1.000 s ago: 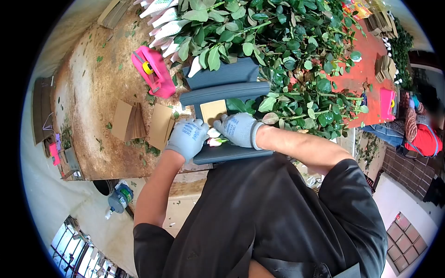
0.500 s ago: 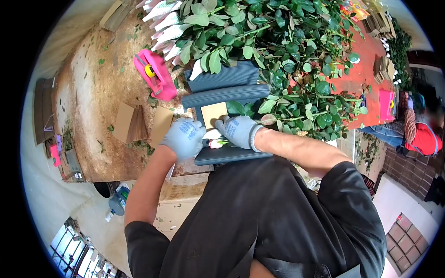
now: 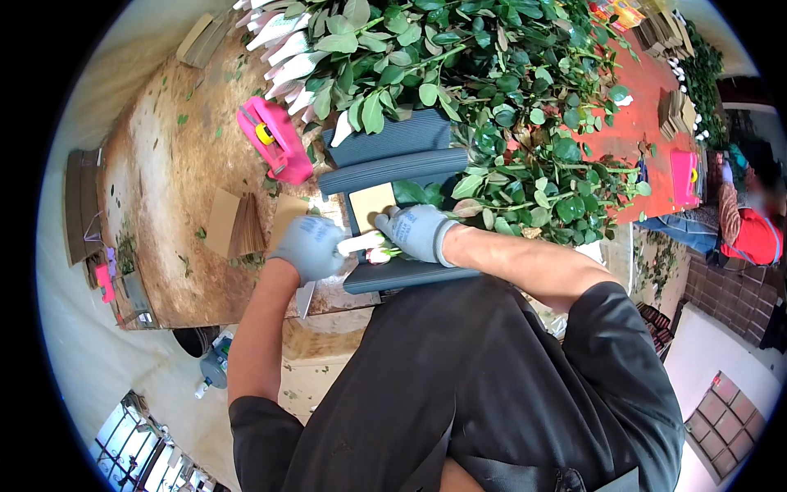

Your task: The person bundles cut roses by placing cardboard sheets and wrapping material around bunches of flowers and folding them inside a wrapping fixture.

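My left hand (image 3: 310,248), in a grey glove, has its fingers closed at the end of a pale, elongated white piece (image 3: 361,243). What kind of piece it is I cannot make out. My right hand (image 3: 416,233), also gloved, curls beside the piece's other end; what lies under its fingers is hidden. Just below sits a pinkish-white flower bud (image 3: 379,255) with some green. A tan cardboard piece (image 3: 372,207) lies upright above my right fingertips, in a dark ribbed holder (image 3: 393,170). Another cardboard piece (image 3: 288,211) is behind my left hand.
Leafy cut stems (image 3: 525,98) pile up behind the holder, with white-wrapped heads (image 3: 287,57) at their left end. A pink tape dispenser (image 3: 275,141) and a cardboard stack (image 3: 235,225) lie on the stained table (image 3: 156,189). Another person in red (image 3: 754,238) is at far right.
My left hand has moved slightly left and down, baring more of the white piece between the hands. My right hand has barely shifted. The whole view has turned a little.
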### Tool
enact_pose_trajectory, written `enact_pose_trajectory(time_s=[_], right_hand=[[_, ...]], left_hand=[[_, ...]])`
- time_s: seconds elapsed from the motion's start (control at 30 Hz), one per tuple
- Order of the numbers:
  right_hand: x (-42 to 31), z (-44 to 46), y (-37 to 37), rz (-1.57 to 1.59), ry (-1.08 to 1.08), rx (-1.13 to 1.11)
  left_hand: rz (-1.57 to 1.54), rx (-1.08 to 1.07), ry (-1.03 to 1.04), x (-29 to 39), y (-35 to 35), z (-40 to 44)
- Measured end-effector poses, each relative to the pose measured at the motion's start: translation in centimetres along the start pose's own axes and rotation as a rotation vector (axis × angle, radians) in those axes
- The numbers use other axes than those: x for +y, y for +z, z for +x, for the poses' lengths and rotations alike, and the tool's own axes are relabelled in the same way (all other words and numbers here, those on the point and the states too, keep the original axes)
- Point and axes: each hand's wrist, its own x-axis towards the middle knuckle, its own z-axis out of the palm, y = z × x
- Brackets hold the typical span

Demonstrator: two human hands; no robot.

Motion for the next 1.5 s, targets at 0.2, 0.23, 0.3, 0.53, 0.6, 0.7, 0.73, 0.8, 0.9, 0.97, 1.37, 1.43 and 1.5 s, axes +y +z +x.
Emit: enact_pose_trajectory(time_s=[0.2,0.23,0.3,0.53,0.6,0.7,0.73,0.8,0.9,0.97,1.37,1.43,1.5], right_hand=[[-0.1,-0.4,-0.1,-0.043,-0.013,0.006],[-0.1,-0.4,-0.1,-0.041,-0.018,0.007],[0.0,-0.3,0.3,-0.054,-0.028,0.039],[-0.5,-0.5,-0.9,-0.198,-0.084,-0.026],[-0.5,-0.6,-0.8,-0.2,-0.109,0.016],[-0.5,-0.5,-1.0,-0.21,-0.143,0.037],[-0.6,-0.5,-1.0,-0.22,-0.145,0.018],[-0.6,-0.3,-0.8,-0.22,-0.135,-0.002],[-0.6,-0.3,-0.8,-0.224,-0.131,-0.026],[-0.6,-0.2,-0.8,-0.225,-0.137,-0.028],[-0.3,-0.3,-1.3,-0.132,-0.128,-0.02],[-0.4,-0.4,-1.3,-0.104,-0.11,-0.009],[-0.1,-0.4,-1.3,-0.094,-0.138,0.004]], left_hand=[[0.036,-0.278,-0.419,-1.0,-3.9,-2.1],[-0.054,-0.14,-0.397,-0.5,-3.5,-2.2],[-0.208,-0.077,-0.403,1.6,-1.6,-1.1],[-0.904,0.145,-0.504,4.4,5.2,-0.9],[-1.055,0.135,-0.547,4.4,5.4,-1.1],[-1.19,0.203,-0.472,4.3,6.0,-1.6],[-1.251,0.191,-0.464,4.4,5.8,-1.7],[-1.31,0.179,-0.451,4.6,5.7,-1.7],[-1.266,0.225,-0.409,4.6,6.0,-1.7],[-1.285,0.178,-0.446,4.4,5.3,-1.7],[-0.356,-0.127,-0.178,10.0,-0.2,-2.0],[-0.31,-0.132,-0.153,9.7,0.0,-1.9],[-0.266,-0.14,-0.153,10.4,-0.5,-1.5]])
